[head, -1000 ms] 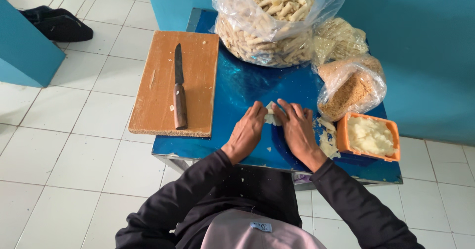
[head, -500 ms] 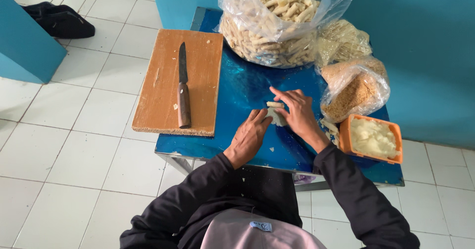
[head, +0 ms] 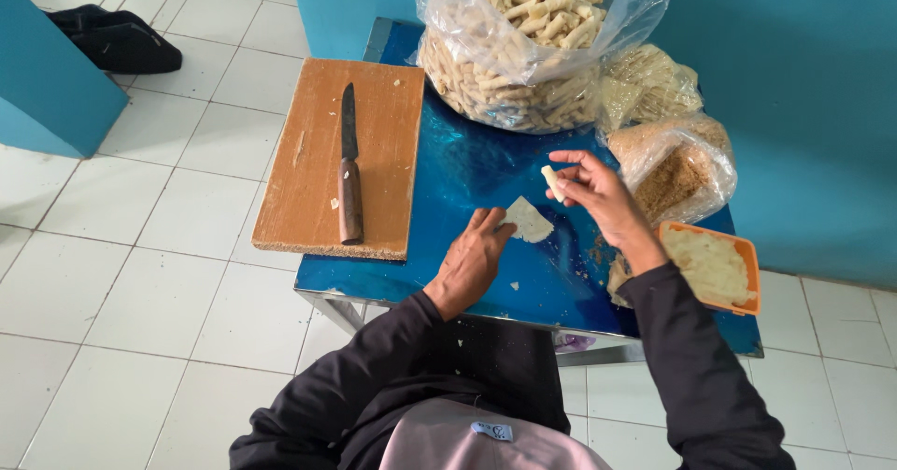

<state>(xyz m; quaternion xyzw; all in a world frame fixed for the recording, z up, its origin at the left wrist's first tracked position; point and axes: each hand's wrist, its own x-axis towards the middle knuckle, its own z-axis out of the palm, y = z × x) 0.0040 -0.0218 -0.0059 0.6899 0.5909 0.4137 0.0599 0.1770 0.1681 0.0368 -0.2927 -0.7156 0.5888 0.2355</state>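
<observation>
One pale rolled stick point(head: 552, 182), right hand point(head: 598, 199)

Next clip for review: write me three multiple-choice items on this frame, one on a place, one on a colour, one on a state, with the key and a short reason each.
1. Where does the knife lie?
A. on the wooden cutting board
B. on the floor
C. in the orange tray

2. What colour is the table top?
A. white
B. blue
C. red

3. What is the right hand doing?
A. resting flat on the table
B. gripping the knife
C. holding a small rolled piece in the air

Key:
1 A, the knife lies lengthwise on the board, away from both hands.
2 B, the top is shiny blue.
3 C, the fingers pinch the piece above the table, while the left hand touches a flat wrapper.
</observation>
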